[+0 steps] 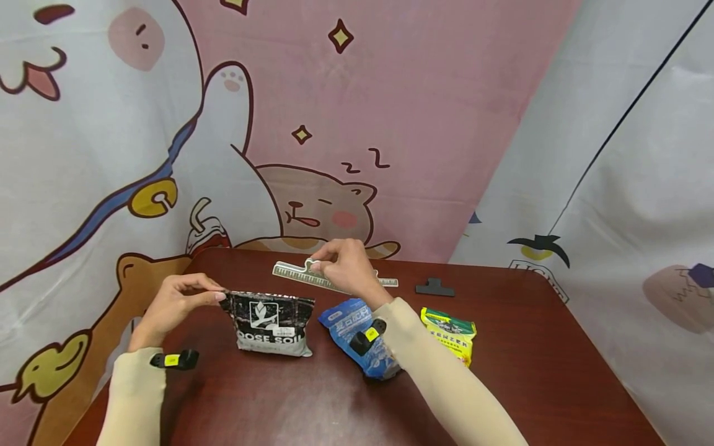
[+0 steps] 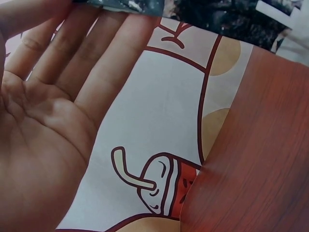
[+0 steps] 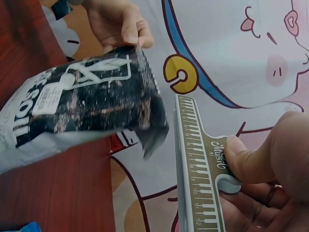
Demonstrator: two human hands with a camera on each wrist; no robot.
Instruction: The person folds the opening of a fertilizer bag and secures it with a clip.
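My left hand (image 1: 181,300) pinches the top left corner of a black and grey bag of soil (image 1: 270,325), which stands on the table with its printed front showing. In the right wrist view the bag of soil (image 3: 96,96) tilts, its top edge beside the clip. My right hand (image 1: 346,266) pinches the handle of a long clip printed with piano keys (image 3: 198,164). This clip (image 1: 298,273) is held behind and above the bag, apart from it. Whether its jaws are parted is unclear.
A blue bag (image 1: 348,328) lies under my right forearm, with a yellow and green bag (image 1: 452,331) to its right. Behind them lies a dark clip (image 1: 435,288). Another piano-key piece (image 1: 388,282) shows beyond my right wrist. A printed cloth (image 1: 418,124) hangs behind the brown table (image 1: 530,347).
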